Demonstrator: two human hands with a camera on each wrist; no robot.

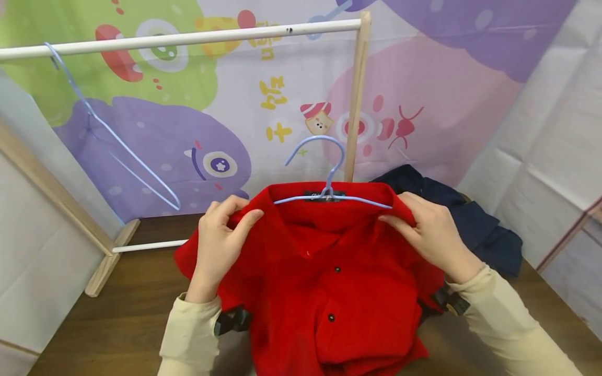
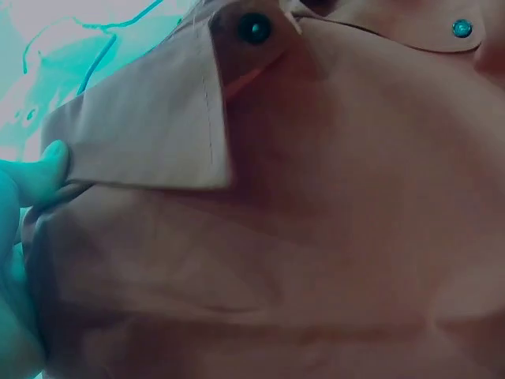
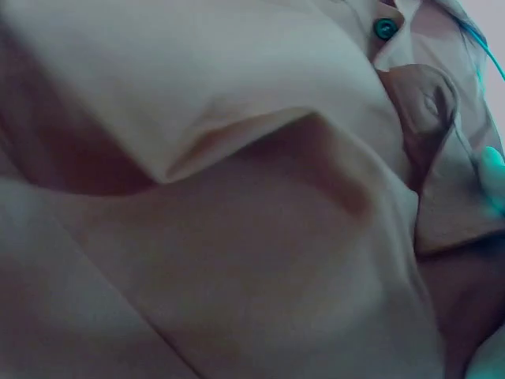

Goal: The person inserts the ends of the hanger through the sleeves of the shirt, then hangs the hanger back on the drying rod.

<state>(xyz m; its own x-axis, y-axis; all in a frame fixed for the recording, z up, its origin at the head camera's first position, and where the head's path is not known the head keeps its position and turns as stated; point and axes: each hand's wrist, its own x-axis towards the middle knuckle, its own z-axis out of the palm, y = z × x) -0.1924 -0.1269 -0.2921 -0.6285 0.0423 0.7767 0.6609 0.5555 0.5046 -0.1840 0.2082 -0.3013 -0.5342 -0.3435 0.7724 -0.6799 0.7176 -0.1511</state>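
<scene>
Left hand (image 1: 220, 241) and right hand (image 1: 431, 223) pinch creased red shirt (image 1: 362, 292) by its collar, at 6 o'clock, thin blue hanger (image 1: 325, 196) inside. Wood-grain surface (image 1: 150, 287); rack (image 1: 197, 37) at 10 o'clock, cartoon-print backdrop (image 1: 293, 78) at 12.

Left hand (image 1: 218, 243) and right hand (image 1: 432, 232) well apart, both pinching, thumbs (image 1: 247, 222) turned inward, forearms (image 1: 190, 331) slanting from the near side.

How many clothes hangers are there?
2: one hanger on the white rail, another hanger partly inside the red shirt. Any under the dark clothes would be hidden.
</scene>
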